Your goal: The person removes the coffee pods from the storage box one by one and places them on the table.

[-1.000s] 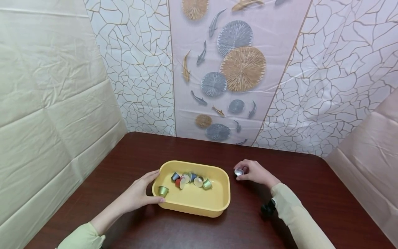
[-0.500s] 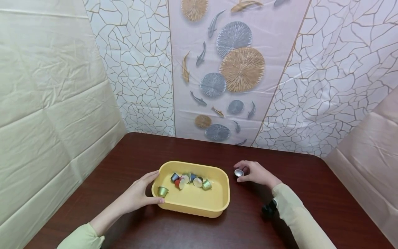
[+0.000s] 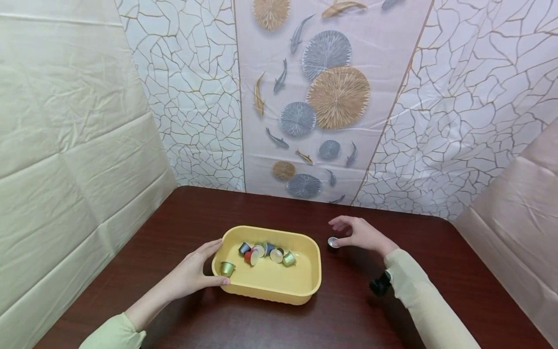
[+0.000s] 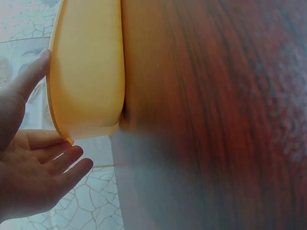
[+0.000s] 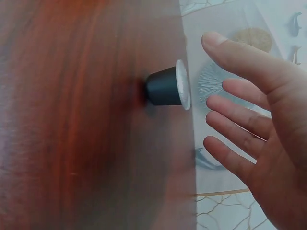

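A yellow plastic tray (image 3: 279,286) stands on the table, holding several coffee capsules in mixed colours. My left hand (image 3: 198,269) grips its left end, thumb on the near rim and fingertips at the far-left corner. Inside, a green-gold capsule (image 3: 227,269) lies close to that hand; a light green capsule (image 3: 289,259) is at the right of the group. To the tray's right, a black coffee capsule (image 5: 163,88) stands on the table with its pale lid up. My right hand (image 3: 362,235) is beside it, fingers spread; the right wrist view shows a gap between fingers and capsule.
The dark reddish wooden table (image 3: 279,329) runs back to a patterned cloth (image 3: 305,121) hanging behind it. Plain pale cloth (image 3: 78,145) hangs along the left side. A black device (image 3: 380,284) sits at the right wrist.
My right hand has let go of the black capsule; its fingers have spread and lifted off. The capsule now stands on the table. My left hand and the tray have stayed put.
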`<action>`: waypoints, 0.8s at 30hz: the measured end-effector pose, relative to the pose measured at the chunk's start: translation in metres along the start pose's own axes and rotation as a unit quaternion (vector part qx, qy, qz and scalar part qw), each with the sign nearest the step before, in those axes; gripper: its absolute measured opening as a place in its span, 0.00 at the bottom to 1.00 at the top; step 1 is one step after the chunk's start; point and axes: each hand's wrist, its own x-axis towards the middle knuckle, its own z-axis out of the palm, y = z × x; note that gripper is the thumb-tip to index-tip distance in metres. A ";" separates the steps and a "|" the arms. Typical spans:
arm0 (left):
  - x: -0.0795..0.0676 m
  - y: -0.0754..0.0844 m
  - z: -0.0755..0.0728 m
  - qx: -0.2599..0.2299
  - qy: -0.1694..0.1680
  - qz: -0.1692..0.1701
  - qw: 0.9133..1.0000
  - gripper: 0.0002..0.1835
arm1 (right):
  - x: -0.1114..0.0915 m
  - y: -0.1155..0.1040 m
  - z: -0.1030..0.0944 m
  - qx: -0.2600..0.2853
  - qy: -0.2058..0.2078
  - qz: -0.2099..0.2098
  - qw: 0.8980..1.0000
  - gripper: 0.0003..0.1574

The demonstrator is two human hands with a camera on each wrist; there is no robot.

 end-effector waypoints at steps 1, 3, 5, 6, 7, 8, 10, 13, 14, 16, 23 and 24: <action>0.000 0.000 0.000 -0.001 -0.001 0.000 1.000 0.50 | 0.001 -0.002 -0.002 0.002 0.000 0.000 1.000 0.38; 0.000 0.000 0.000 -0.001 -0.001 -0.001 1.000 0.50 | 0.003 -0.005 -0.006 0.001 0.000 -0.003 1.000 0.37; 0.000 0.000 0.000 -0.001 -0.001 -0.002 1.000 0.51 | 0.005 -0.008 -0.011 -0.003 0.002 -0.008 1.000 0.36; 0.000 0.000 0.000 0.000 0.000 -0.001 1.000 0.51 | 0.006 -0.010 -0.013 -0.005 0.003 -0.011 1.000 0.36; 0.000 0.000 0.000 0.001 0.001 0.000 1.000 0.50 | 0.007 -0.012 -0.015 -0.010 0.003 -0.013 1.000 0.35; 0.000 0.000 0.001 0.002 0.001 0.000 1.000 0.50 | 0.008 -0.014 -0.018 -0.015 0.005 -0.016 1.000 0.35; 0.000 0.000 0.001 0.002 0.002 0.001 1.000 0.50 | 0.011 -0.017 -0.022 -0.022 0.008 -0.019 1.000 0.35; 0.000 -0.001 0.001 0.001 0.002 0.002 1.000 0.50 | 0.014 -0.024 -0.028 -0.036 0.008 -0.020 0.999 0.36; 0.000 -0.001 0.001 0.000 0.002 0.002 1.000 0.50 | 0.015 -0.026 -0.030 -0.038 0.008 -0.017 0.999 0.36; 0.000 -0.002 0.001 0.000 0.001 0.002 1.000 0.50 | 0.017 -0.030 -0.034 -0.043 0.006 -0.012 0.999 0.37; 0.000 -0.003 0.001 0.004 0.001 0.003 1.000 0.51 | 0.024 -0.041 -0.039 -0.060 -0.002 -0.026 0.998 0.37; 0.000 -0.003 0.002 0.004 0.001 0.003 1.000 0.51 | 0.026 -0.043 -0.039 -0.062 -0.003 -0.032 0.998 0.37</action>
